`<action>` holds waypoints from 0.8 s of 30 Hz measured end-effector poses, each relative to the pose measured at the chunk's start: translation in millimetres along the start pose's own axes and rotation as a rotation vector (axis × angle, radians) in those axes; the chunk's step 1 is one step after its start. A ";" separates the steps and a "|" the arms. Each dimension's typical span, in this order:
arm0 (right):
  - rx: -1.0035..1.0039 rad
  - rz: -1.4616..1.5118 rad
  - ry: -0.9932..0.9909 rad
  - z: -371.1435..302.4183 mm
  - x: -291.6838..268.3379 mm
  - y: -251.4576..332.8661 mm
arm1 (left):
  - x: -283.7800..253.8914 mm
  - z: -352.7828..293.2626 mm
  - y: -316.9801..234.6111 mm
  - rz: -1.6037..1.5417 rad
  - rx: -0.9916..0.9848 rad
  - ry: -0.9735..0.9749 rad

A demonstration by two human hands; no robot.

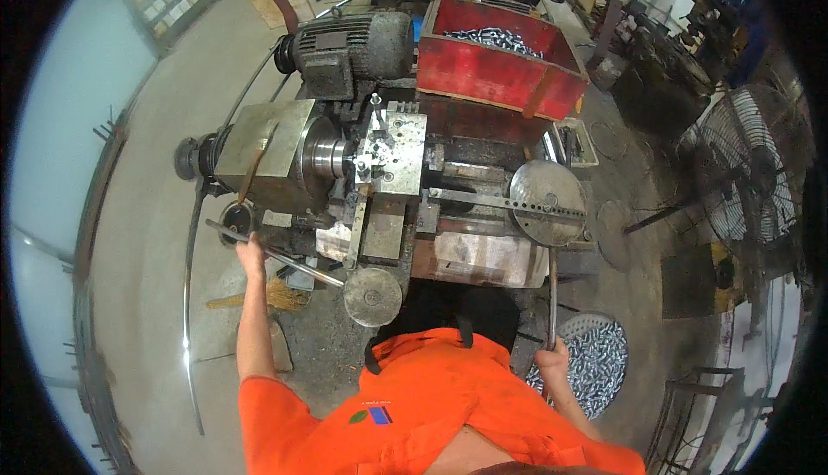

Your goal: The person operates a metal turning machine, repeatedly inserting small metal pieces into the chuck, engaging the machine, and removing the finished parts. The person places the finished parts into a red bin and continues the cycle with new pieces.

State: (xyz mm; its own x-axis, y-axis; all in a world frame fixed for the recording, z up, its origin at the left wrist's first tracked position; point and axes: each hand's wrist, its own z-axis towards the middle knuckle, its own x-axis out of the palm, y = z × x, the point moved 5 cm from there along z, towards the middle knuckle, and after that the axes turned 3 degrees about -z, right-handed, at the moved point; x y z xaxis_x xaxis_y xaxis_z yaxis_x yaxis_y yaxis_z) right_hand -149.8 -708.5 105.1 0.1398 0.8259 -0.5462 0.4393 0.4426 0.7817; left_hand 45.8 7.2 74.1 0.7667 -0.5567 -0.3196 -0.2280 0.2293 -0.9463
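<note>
My left hand (250,256) is closed around a metal lever rod (302,270), whose inner end meets a round metal disc (373,296) at the front of a small lathe. Low on the right, my right hand (553,357) grips a second lever rod (553,290), which runs up to a larger disc (547,203) with a perforated bar across it. Between the two levers sits the lathe's tool block (395,152), close to the shiny spindle (328,158). Whether a workpiece is in the spindle is too small to tell.
Behind the lathe are an electric motor (354,51) and a red box (496,78) with small metal parts. A basket of similar parts (595,367) stands beside my right hand. A brush (257,160) lies over the headstock. At right stands a fan (746,165); a broom (267,295) lies left.
</note>
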 end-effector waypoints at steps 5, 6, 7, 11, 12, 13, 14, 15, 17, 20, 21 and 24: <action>0.044 -0.313 -0.102 29.9 -54.5 -18.2 | 2.6 -32.1 -45.0 -0.029 -0.111 0.161; 0.054 -0.547 -0.117 42.9 -77.5 -13.6 | -1.0 -23.5 -29.5 -0.055 -0.147 0.188; 0.010 -0.646 -0.189 66.6 -99.0 -35.0 | -1.4 -9.5 -11.3 0.012 -0.173 0.181; -0.055 -1.035 -0.373 139.1 -167.9 -28.2 | 20.9 -24.8 -29.3 -0.110 -0.043 0.269; -0.067 -1.103 -0.426 155.2 -176.7 -23.9 | 27.7 -35.8 -42.7 -0.131 -0.065 0.287; -0.001 -1.098 -0.474 168.5 -178.2 -10.0 | 27.0 -40.8 -48.6 -0.149 -0.089 0.293; 0.062 -1.094 -0.520 177.7 -178.9 3.0 | 25.2 -38.8 -43.5 -0.154 -0.141 0.354; 0.007 -1.082 -0.629 180.5 -176.2 11.1 | 21.4 -33.4 -35.9 -0.156 -0.193 0.421; -0.098 -1.037 -0.828 182.5 -156.5 8.9 | 2.2 -12.2 -4.1 -0.262 -0.253 0.461; -0.476 -0.928 -0.865 147.3 -96.4 33.0 | -20.8 -6.0 41.5 -0.104 -0.230 0.332; -0.486 -0.855 -0.806 140.0 -83.3 35.0 | -22.7 -6.1 59.8 0.269 0.011 0.409; -0.436 -0.695 -0.603 109.4 -52.2 16.0 | 5.1 -28.5 74.3 0.964 0.373 0.653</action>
State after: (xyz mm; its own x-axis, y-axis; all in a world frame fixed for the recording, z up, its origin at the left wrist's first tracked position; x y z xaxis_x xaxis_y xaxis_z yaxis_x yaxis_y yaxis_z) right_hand -53.1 -782.7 113.2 0.4537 0.0774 -0.8878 0.2485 0.9457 0.2094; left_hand 15.6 -1.3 0.8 -0.0914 -0.3037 -0.9484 -0.2676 0.9248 -0.2704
